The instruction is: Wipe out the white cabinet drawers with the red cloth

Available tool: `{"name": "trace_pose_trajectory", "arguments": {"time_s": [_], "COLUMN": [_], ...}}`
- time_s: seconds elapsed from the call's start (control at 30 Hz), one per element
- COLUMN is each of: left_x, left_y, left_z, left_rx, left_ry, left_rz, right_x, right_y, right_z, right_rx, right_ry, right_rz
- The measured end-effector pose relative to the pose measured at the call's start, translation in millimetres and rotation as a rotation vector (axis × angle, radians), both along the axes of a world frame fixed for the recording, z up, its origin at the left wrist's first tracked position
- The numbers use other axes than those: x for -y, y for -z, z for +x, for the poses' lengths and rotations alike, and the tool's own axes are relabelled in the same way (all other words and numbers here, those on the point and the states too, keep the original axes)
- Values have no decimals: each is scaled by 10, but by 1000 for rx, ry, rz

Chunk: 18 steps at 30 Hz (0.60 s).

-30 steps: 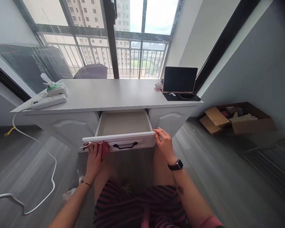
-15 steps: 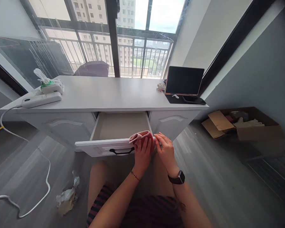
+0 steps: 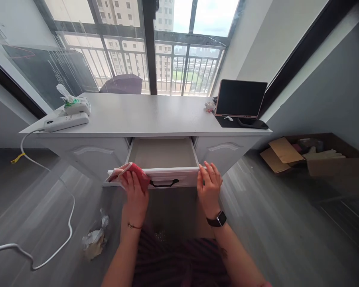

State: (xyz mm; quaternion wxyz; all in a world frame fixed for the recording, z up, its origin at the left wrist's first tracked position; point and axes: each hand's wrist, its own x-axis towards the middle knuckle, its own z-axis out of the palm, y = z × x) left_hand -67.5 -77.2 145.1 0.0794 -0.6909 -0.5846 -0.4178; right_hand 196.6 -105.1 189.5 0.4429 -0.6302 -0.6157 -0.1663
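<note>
A drawer (image 3: 164, 153) is pulled out from the middle of the white desk (image 3: 155, 113), its inside bare. On its panelled front sits a black handle (image 3: 164, 183). My left hand (image 3: 136, 199) presses a folded red cloth (image 3: 141, 177) over the top edge near the front's left end, fingers closed on it. Parts of the cloth are covered by my fingers. At the front's right end, my right hand (image 3: 208, 187) grips the top corner, fingers over the edge and thumb on the near side. A dark watch is on that wrist.
On the desk are a power strip (image 3: 66, 122), a pack of tissues (image 3: 77, 105), a tablet (image 3: 241, 98) and a phone (image 3: 253, 123). A cardboard box (image 3: 332, 163) stands on the right floor. A white cable (image 3: 73, 211) and a plastic bag (image 3: 95, 239) lie left.
My left hand has slid the cloth leftward along the drawer front, from near my right hand to the far left end. The drawer front now looks straighter and slightly further in.
</note>
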Motion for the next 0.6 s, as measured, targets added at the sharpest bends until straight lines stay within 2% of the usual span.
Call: {"name": "trace_pose_trajectory", "arguments": {"time_s": [0.1,0.2,0.27,0.33,0.4,0.47,0.53,0.6], "left_x": [4,68,151,251,360,477,614,771], "left_y": [109,279,384,453,469,431,363,297], "left_z": [-297,-398,-421,-451,-494,-544,-593,-644], "left_rx": [128,349,577,901,1291,1639,1884,2018], "left_ry": [-70,-68,-74,-161,-279,-334,-288,-205], "left_rz": [-102,-214,-287,-383,-454,-471,-490,-521], "right_x": [71,42,-15,-78,-144,-232,-358,-522], "right_y": [140,319,429,511,552,548,507,444], "right_z": [-423,-787,-913,-951,-942,-926,-919,-914], "right_rx": [74,92,76,72,68,40,-17,-75], "right_ry": [-235,-396,-408,-405,-396,-377,-361,-363], "right_rz": [-11,-119,-152,-171,-209,-268,-343,-430]}}
